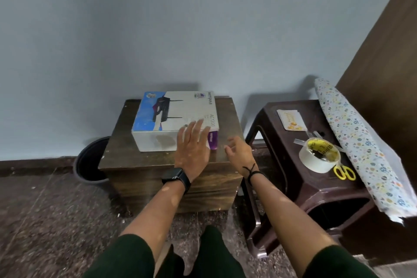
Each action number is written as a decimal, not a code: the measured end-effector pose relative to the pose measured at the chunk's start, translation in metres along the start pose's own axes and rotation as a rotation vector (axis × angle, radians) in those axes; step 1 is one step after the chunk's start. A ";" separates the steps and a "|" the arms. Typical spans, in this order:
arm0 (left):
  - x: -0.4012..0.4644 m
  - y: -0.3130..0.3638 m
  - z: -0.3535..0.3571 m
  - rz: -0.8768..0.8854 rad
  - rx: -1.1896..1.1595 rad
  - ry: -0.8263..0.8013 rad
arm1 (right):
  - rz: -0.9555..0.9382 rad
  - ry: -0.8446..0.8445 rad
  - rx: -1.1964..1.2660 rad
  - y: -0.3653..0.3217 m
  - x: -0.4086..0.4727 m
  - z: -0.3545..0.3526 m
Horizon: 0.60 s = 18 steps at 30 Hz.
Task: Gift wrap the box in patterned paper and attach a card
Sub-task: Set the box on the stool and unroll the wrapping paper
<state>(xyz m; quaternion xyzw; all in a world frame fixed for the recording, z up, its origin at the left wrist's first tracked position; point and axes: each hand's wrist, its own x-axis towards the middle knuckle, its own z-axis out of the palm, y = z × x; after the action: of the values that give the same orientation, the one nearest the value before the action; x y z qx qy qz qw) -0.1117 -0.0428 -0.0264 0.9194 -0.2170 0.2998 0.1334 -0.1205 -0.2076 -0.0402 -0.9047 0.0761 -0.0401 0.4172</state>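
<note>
Wooden stand [126, 165], one box [173, 117], one tape roll [316, 160], two hands

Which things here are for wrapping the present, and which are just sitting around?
For wrapping: box, patterned paper, card, tape roll, yellow scissors.

Just there: wooden table, brown plastic stool, black bucket.

A plain pale blue-grey wall [158, 18] filled the upper view, meeting a dark speckled stone floor [45, 221] at a dark brown skirting strip [33, 163]. A small wooden desk [171, 187] stood against the wall, with a dark round bin [90, 165] just beside it on the floor and a brown plastic stool [293, 176] on the other side. A brown wooden panel [388, 52] rose at the far right edge.
</note>
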 end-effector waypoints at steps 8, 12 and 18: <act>-0.001 -0.076 -0.042 -0.666 0.104 -0.195 | -0.088 0.004 0.122 -0.072 0.025 0.018; -0.005 -0.089 -0.040 -0.876 -0.116 -0.290 | -0.041 -0.059 0.032 -0.070 0.036 0.028; 0.000 -0.096 -0.030 -0.795 -0.170 -0.356 | -0.053 -0.048 -0.026 -0.062 0.058 0.026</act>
<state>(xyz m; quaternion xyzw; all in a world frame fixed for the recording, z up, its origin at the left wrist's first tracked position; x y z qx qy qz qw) -0.0809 0.0519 -0.0137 0.9543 0.1100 0.0434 0.2743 -0.0531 -0.1590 -0.0093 -0.9125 0.0424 -0.0282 0.4060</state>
